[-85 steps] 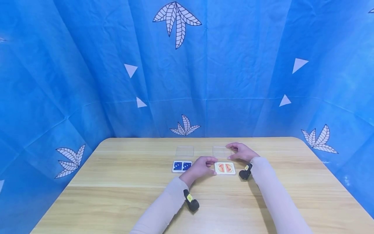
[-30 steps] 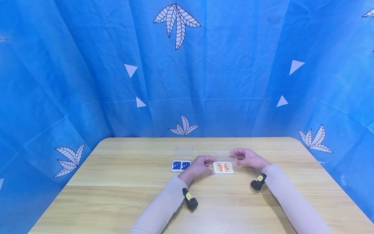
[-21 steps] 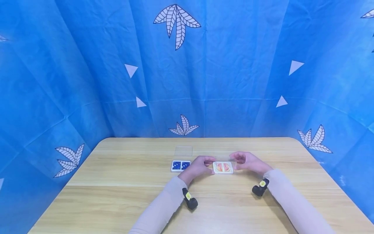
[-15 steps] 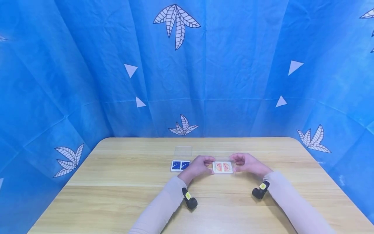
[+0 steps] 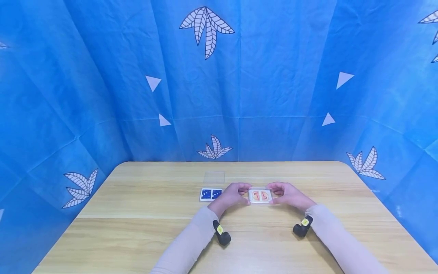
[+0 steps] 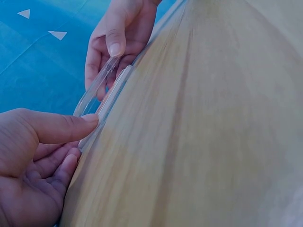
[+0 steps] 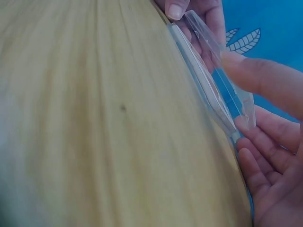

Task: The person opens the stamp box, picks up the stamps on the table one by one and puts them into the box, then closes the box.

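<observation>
A clear plastic lid (image 7: 239, 101) is pinched by my right hand (image 5: 290, 195) between thumb and fingers. It lies slightly tilted, close over a shallow card case (image 7: 201, 78) on the table. Inside the case, two side-by-side stacks of cards (image 5: 261, 196) with orange-red patterns show through. My left hand (image 5: 232, 198) grips the left end of that case, its thumb (image 6: 83, 124) at the near edge by the lid. To the left sits a second case with two dark blue card stacks (image 5: 211, 194), partly beside my left wrist.
Behind the blue cards lies another clear lid (image 5: 214, 177), flat on the wooden table (image 5: 143, 213). Blue curtains (image 5: 273, 76) with leaf prints hang behind and beside the table. Black wrist cameras (image 5: 302, 227) are strapped to both wrists.
My right hand has brought the clear lid from behind the orange-patterned cards forward and over their case. My left hand has stayed at the case's left end.
</observation>
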Demonstrator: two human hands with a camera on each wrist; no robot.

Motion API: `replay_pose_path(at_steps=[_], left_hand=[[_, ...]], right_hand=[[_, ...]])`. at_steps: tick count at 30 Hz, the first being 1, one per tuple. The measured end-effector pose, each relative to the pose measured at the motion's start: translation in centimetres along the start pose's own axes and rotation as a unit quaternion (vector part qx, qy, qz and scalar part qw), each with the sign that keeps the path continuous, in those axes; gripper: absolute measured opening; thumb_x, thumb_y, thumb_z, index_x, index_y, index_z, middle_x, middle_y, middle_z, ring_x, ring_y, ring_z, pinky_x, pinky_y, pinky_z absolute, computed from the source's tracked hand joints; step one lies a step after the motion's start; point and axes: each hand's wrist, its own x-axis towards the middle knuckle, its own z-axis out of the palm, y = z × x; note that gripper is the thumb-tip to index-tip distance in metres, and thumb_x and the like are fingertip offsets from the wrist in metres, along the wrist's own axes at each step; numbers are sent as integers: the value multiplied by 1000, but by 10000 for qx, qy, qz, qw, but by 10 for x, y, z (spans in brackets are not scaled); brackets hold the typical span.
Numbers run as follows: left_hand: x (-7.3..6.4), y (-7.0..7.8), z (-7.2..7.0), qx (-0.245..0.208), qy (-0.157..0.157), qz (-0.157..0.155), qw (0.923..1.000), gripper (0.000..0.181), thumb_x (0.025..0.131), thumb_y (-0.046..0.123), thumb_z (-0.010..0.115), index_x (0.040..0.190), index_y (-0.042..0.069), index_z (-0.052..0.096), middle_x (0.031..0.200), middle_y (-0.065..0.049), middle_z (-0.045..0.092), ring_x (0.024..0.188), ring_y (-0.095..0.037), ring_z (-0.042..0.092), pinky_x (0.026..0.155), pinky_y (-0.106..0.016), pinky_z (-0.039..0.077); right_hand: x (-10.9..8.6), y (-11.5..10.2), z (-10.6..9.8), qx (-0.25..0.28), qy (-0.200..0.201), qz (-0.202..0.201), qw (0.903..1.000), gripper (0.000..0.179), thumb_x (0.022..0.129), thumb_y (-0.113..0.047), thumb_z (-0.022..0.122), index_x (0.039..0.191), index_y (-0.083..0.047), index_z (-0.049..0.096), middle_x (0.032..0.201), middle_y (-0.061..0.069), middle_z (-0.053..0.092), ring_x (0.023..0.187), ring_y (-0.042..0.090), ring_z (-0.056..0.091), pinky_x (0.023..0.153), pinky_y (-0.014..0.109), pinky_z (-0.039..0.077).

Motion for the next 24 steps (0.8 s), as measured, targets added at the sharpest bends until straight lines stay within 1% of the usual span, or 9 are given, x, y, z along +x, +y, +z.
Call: replay_pose_path(at_steps=[7,15,19,24], left_hand=[[0,-3,0,-17,-99,81,9999,65,64,2,81,125,11,60,113,1,64,103,-17,58,97,-36,47],[-2,1,-2,-109,-163,36,9998,66,64,0,80,125,11,59,114,1,64,104,-16,58,97,-34,47],[-3,3,-2,-120,-162,38,9998,66,63,0,80,125,10,59,115,0,64,104,-16,58,98,-34,46],[-3,3,-2,-181,-151,-18,9997,65,64,0,80,125,10,59,116,0,64,106,-17,58,99,-35,45]], right_hand=[[1,0,1,-147,12,32,9999,61,75,-9,76,128,5,51,118,20,59,105,28,55,90,33,46],[3,1,1,-150,-56,10,9999,63,74,-10,77,129,7,50,119,22,59,105,29,56,85,24,48],[4,1,1,-185,-70,43,9998,63,75,-10,77,129,6,50,119,21,59,104,28,56,82,24,49],[4,-3,1,-257,-82,85,9996,62,75,-12,77,128,6,51,117,20,60,103,28,57,83,26,49]])
